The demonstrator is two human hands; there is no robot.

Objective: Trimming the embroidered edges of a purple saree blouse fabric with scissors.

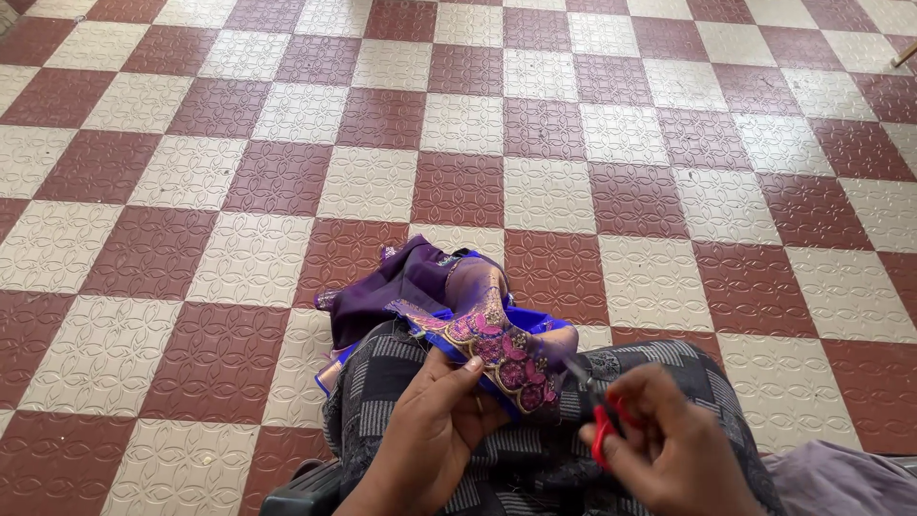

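Lower centre: left hand pinches embroidered purple cloth taut; right hand grips red-handled scissors, blurred. Best snip close, cloth held flat on lap.

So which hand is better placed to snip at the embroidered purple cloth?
Probably the right hand: it already holds the red-handled scissors beside the embroidered purple cloth, while the left hand grips that cloth's edge.

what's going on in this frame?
A seated person holds a purple embroidered cloth across their lap. The left hand grips its pink floral border, while the right hand holds small red-handled scissors with the blades pointing at the border's edge. The rest of the cloth spills onto the red-and-white checkered floor.
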